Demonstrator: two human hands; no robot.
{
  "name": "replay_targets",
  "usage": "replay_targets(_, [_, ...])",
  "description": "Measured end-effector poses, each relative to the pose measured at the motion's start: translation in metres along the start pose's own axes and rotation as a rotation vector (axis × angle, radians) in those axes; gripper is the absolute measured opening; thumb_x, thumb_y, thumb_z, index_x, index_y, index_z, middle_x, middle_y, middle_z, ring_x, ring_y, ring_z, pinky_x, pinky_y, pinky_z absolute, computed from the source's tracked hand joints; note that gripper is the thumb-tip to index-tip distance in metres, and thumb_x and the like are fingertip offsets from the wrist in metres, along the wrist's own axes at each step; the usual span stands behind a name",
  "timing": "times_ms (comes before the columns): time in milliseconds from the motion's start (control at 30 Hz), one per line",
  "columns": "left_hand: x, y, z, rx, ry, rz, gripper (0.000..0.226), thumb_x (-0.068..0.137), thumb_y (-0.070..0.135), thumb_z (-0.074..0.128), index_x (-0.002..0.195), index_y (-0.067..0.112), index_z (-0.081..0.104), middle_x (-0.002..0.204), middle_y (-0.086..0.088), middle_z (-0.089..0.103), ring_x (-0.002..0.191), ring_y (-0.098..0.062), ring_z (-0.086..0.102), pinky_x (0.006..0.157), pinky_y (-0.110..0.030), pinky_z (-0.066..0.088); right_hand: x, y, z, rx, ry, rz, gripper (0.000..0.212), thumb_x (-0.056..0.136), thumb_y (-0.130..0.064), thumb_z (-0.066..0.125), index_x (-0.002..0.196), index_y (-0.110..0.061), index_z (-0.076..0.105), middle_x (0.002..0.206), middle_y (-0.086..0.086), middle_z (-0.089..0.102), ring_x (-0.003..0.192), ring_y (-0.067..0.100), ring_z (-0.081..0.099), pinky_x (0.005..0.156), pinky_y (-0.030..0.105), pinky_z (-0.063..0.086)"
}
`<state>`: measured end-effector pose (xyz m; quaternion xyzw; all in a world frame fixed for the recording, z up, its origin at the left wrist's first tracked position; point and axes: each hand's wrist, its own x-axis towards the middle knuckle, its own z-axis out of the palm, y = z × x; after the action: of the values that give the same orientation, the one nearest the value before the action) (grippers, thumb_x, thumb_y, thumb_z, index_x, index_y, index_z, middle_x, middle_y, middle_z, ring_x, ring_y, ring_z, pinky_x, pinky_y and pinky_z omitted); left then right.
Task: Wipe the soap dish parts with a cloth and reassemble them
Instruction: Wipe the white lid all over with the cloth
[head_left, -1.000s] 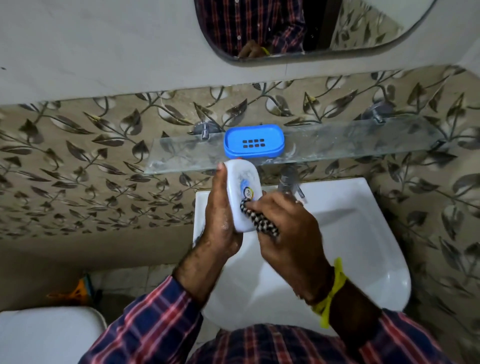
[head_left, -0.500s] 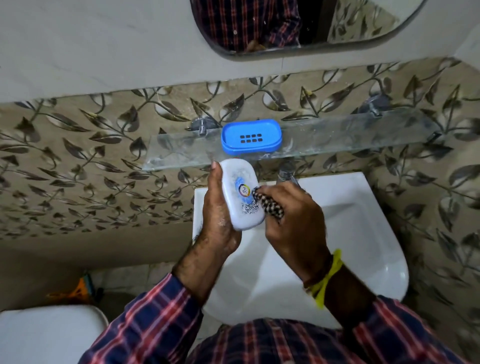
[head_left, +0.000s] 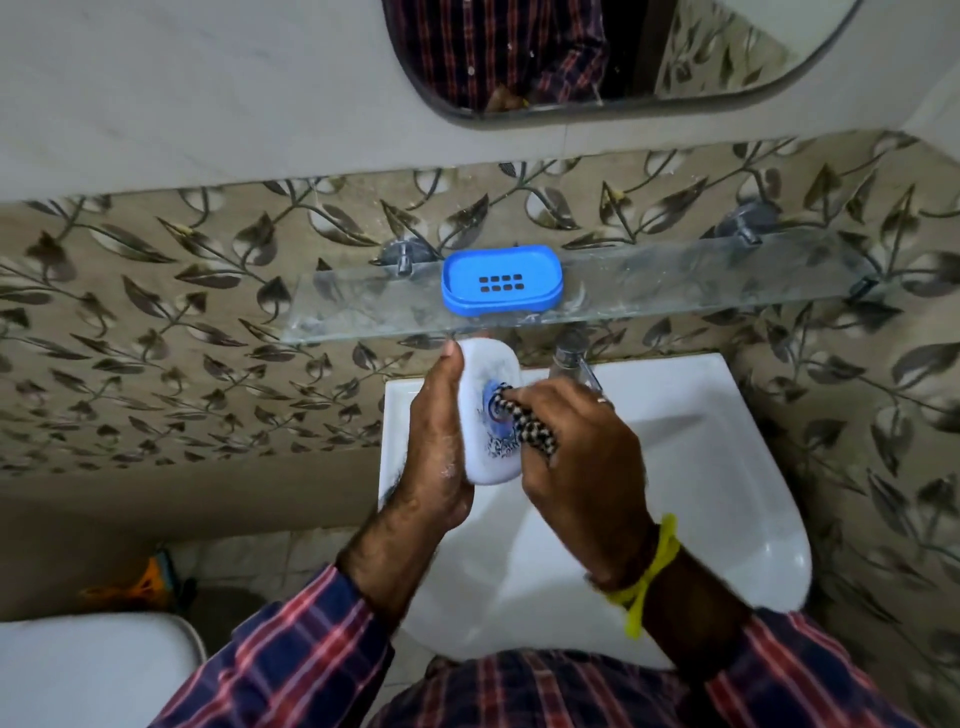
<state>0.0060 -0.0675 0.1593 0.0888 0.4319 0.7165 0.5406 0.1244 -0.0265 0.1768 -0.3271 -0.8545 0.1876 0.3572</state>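
Above the sink (head_left: 727, 467), my left hand (head_left: 436, 441) curls around the white dish part (head_left: 491, 374), fingers closed along its edge, thumb at its top. My right hand (head_left: 582, 447) pinches the checked cloth (head_left: 524, 428) against its face. If I press too hard, the slick part could slip into the sink. The blue tray (head_left: 501, 279) waits on the glass shelf (head_left: 675, 286) above the sink.

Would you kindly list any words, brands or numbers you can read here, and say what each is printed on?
None can be read.
White soap dish part held in the left hand: a round blue sticker and dark print, too blurred and partly covered by the checked cloth in the right hand.
Blue soap dish part on the glass shelf: no text.
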Motion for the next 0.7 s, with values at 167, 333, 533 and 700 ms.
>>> replay_targets(167, [-0.011,-0.010,-0.004,-0.117,-0.068,-0.048,0.057,0.094,0.052,0.049,0.124,0.008,0.070,0.130,-0.015,0.065,0.117,-0.023,0.064,0.105,-0.033,0.048,0.015,-0.005,0.006,0.075,0.030,-0.020,0.042,0.070,-0.009,0.054,0.108,-0.010,0.072,0.103,0.006,0.069,0.091,0.027,0.065,0.080,0.034,0.054])
replay_targets(333, [-0.009,-0.018,-0.010,0.031,0.045,-0.030,0.066,0.091,0.048,0.051,0.141,0.005,0.055,0.144,-0.017,0.058,0.136,-0.030,0.052,0.119,-0.043,0.035,0.014,-0.001,0.006,0.102,0.071,0.089,0.041,0.069,-0.001,0.061,0.106,-0.010,0.073,0.103,0.007,0.071,0.094,0.030,0.068,0.079,0.041,0.055])
replay_targets(533, [-0.006,-0.016,-0.013,0.046,-0.034,0.015,0.050,0.101,0.053,0.040,0.122,0.015,0.065,0.125,-0.011,0.065,0.115,-0.024,0.062,0.107,-0.040,0.044,0.010,-0.011,0.004,0.120,0.027,-0.082,0.046,0.069,-0.010,0.051,0.109,-0.012,0.074,0.111,0.003,0.071,0.101,0.022,0.067,0.088,0.032,0.054])
replay_targets(700, [-0.003,-0.012,-0.014,-0.100,-0.072,-0.040,0.059,0.100,0.057,0.041,0.112,0.012,0.077,0.112,-0.008,0.073,0.105,-0.016,0.070,0.098,-0.026,0.054,0.016,-0.015,0.007,0.111,0.003,-0.079,0.038,0.073,-0.008,0.055,0.107,-0.010,0.074,0.106,0.006,0.070,0.096,0.026,0.067,0.083,0.035,0.054])
